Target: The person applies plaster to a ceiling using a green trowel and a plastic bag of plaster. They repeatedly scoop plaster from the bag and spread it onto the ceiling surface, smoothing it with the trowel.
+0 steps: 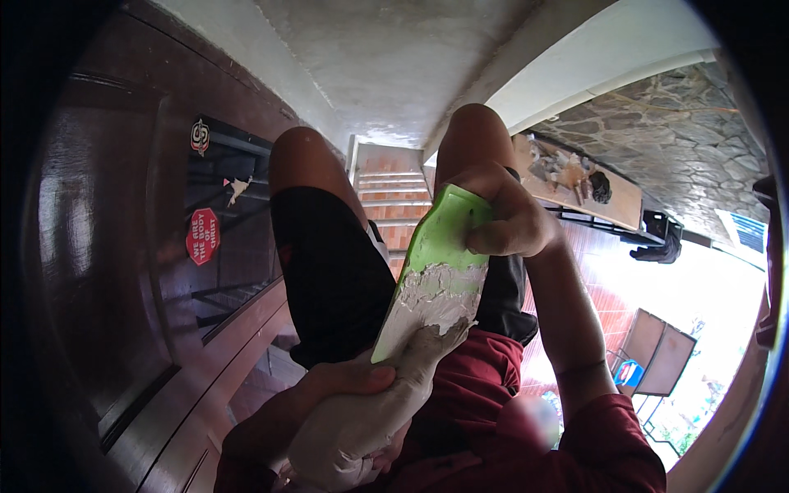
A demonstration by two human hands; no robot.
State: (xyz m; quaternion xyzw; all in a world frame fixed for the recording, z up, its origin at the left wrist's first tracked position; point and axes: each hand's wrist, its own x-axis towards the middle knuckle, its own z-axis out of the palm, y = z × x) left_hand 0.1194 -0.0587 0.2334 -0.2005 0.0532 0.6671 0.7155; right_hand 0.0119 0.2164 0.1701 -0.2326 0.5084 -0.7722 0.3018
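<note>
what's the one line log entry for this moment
left hand: holds putty bag | right hand: grips green trowel | putty smeared on blade

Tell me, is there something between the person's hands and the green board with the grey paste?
No. The right hand grips the green board at its upper end, and the left hand touches its lower end, squeezing a white bag.

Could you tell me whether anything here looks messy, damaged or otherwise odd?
Yes: the green trowel is smeared with grey-white putty over its lower half. The left hand presses a putty-filled bag against it; the right hand grips its top.
</note>
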